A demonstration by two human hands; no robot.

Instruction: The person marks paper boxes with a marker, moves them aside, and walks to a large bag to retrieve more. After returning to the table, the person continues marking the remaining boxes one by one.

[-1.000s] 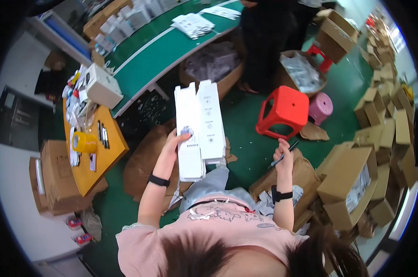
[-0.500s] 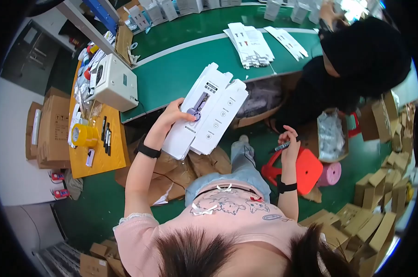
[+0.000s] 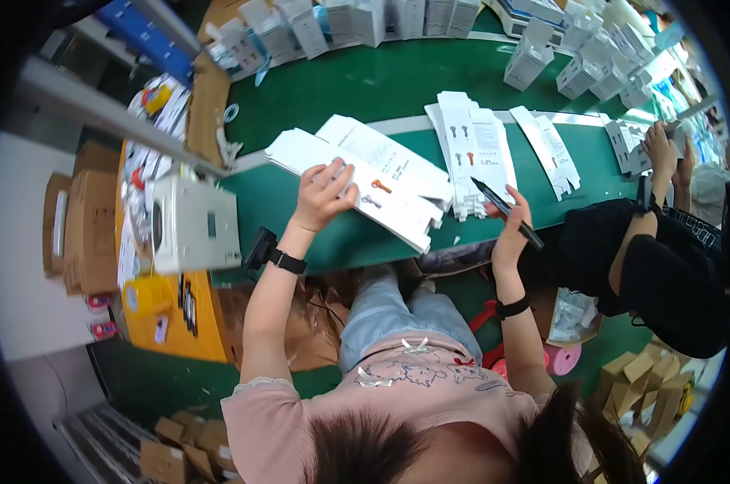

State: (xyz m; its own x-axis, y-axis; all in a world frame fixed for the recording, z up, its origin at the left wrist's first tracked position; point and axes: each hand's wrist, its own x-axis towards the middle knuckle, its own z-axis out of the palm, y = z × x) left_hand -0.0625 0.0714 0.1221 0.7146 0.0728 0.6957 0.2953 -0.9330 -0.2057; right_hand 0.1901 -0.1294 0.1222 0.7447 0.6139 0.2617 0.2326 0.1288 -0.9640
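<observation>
My left hand grips a stack of white flattened cartons at its near edge, fingers bent over the top. Small orange and grey product pictures mark the cartons' upper face. The stack lies aslant at the green bench; whether it rests fully on it I cannot tell. In my right hand a black marker pen is held between thumb and fingers, pointing up and left. That hand is by the near end of a second pile of flattened cartons on the bench.
More flattened cartons lie farther right. White boxes line the far side of the green bench. A white machine stands left, beside a wooden table with yellow tape and markers. A co-worker handles a carton at right.
My left hand has brought the cartons up over the bench and turned them over, showing another face. My right hand has risen to the bench with the marker. The view has shifted.
</observation>
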